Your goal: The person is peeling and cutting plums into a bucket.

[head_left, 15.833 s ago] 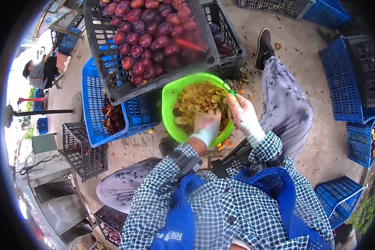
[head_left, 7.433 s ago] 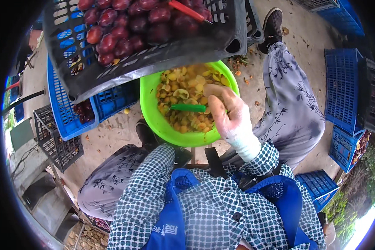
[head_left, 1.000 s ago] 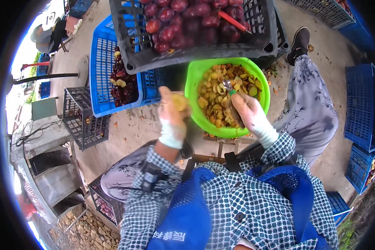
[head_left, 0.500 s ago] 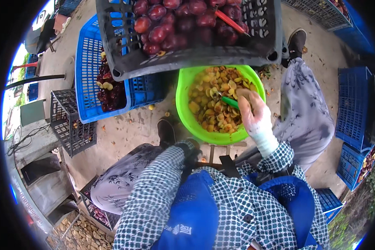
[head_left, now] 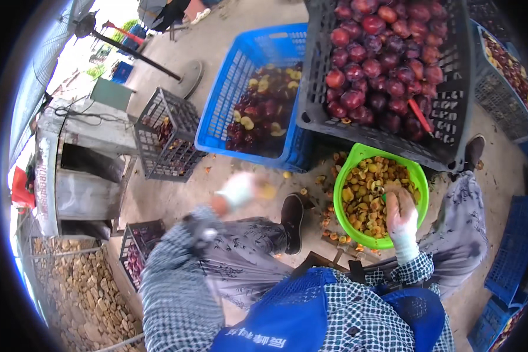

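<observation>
My right hand (head_left: 400, 214), in a white wrist covering, is closed around a small tool with a green handle (head_left: 384, 199), mostly hidden by the fingers. It is over a lime-green basin (head_left: 338, 205) full of yellow-brown fruit pieces (head_left: 366, 202). My left hand (head_left: 239, 192), with a white covering, is out to the left above the floor, smeared by motion. A yellowish blur shows at its fingertips; I cannot tell whether it is fingers or fruit. Beyond the basin, a black crate (head_left: 387, 144) holds whole dark-red plums (head_left: 381, 64) with a red-handled tool (head_left: 420, 115) on top.
A blue crate (head_left: 217, 100) with dark-red fruit and yellow pieces stands left of the black crate. Further left are another black crate (head_left: 167, 138) and a round-based stand (head_left: 188, 79). Blue crates (head_left: 513, 240) line the right side. Scraps lie on the floor around the basin.
The view has swung left, so the basin and crates appear further right. My left hand has gone from near my lap out to the left. My right hand stays at the basin with the green-handled tool.
</observation>
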